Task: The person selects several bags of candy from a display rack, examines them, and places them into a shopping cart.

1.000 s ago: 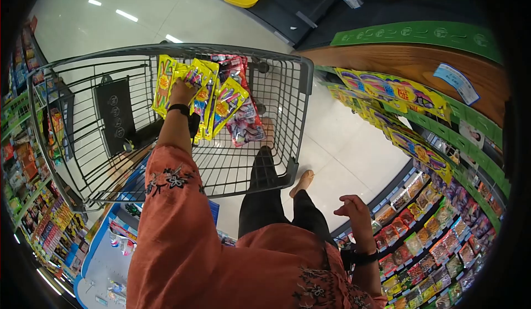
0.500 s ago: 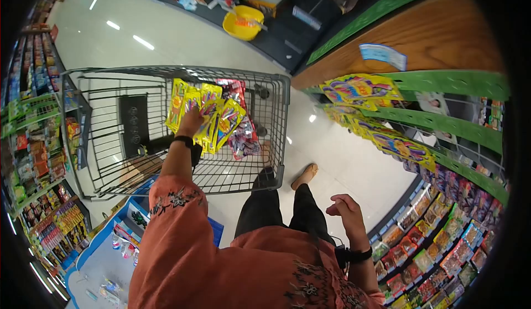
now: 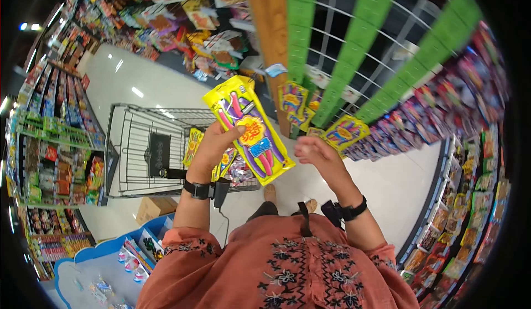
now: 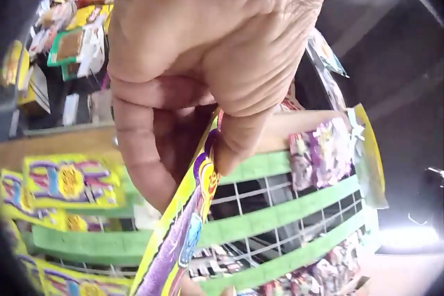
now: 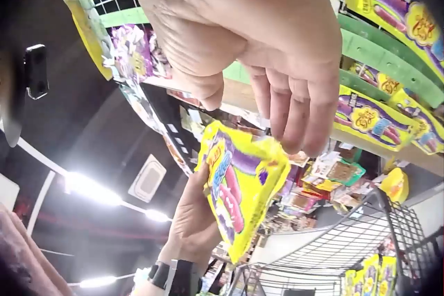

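Note:
My left hand (image 3: 213, 148) pinches a yellow candy packet (image 3: 255, 137) by its left side, thumb on the front. The left wrist view shows the packet (image 4: 177, 233) nearly edge-on between thumb and curled fingers of the left hand (image 4: 201, 53). My right hand (image 3: 318, 157) is off to the packet's right, apart from it, holding nothing. In the right wrist view, the right hand (image 5: 257, 53) has its fingers loosely bent above the packet (image 5: 239, 185). More yellow packets (image 3: 193, 146) lie in the cart, partly hidden behind the left arm.
The shopping cart (image 3: 145, 184) stands at the left. Ahead and right is a rack with green strips (image 3: 343, 54), yellow packets (image 3: 345, 132) and purple packets (image 3: 409, 115). Shelves of snacks (image 3: 459, 209) curve along the right. A blue-edged display (image 3: 88, 265) is at the lower left.
The left hand has come up out of the cart with one yellow packet. The right hand has risen towards it. The view has turned, bringing the rack in front.

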Demonstrator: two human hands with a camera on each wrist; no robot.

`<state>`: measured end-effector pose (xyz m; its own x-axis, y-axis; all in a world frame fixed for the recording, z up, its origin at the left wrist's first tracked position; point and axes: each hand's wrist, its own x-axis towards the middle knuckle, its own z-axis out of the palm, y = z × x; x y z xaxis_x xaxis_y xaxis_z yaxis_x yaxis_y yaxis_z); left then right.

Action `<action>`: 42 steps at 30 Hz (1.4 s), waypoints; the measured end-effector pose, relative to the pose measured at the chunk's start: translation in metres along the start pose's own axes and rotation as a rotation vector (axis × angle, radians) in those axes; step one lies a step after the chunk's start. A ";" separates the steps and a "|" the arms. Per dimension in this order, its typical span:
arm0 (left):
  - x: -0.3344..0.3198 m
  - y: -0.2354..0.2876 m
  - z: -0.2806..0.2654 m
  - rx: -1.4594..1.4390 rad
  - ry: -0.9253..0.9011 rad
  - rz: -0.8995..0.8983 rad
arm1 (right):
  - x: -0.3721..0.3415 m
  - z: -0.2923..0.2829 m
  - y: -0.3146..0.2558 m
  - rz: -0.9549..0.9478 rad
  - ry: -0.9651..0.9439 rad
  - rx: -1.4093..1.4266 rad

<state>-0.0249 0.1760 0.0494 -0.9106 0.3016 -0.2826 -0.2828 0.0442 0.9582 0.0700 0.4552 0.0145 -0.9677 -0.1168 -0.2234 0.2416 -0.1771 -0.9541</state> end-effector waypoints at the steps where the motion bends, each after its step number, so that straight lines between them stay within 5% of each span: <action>1: 0.001 0.001 0.025 -0.135 -0.069 0.022 | -0.005 -0.002 -0.008 -0.020 -0.002 0.017; 8: -0.009 0.021 0.141 0.036 -0.304 0.031 | -0.072 -0.041 -0.037 -0.082 0.088 0.072; 14: -0.029 0.032 0.203 -0.100 -0.398 0.044 | -0.116 -0.071 -0.038 -0.158 0.239 0.179; 42: -0.052 0.014 0.246 -0.107 -0.408 0.090 | -0.158 -0.102 -0.028 -0.127 0.198 0.233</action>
<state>0.0928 0.3955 0.0889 -0.7451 0.6528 -0.1368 -0.2573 -0.0921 0.9619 0.2092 0.5780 0.0561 -0.9808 0.1089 -0.1621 0.1061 -0.3996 -0.9105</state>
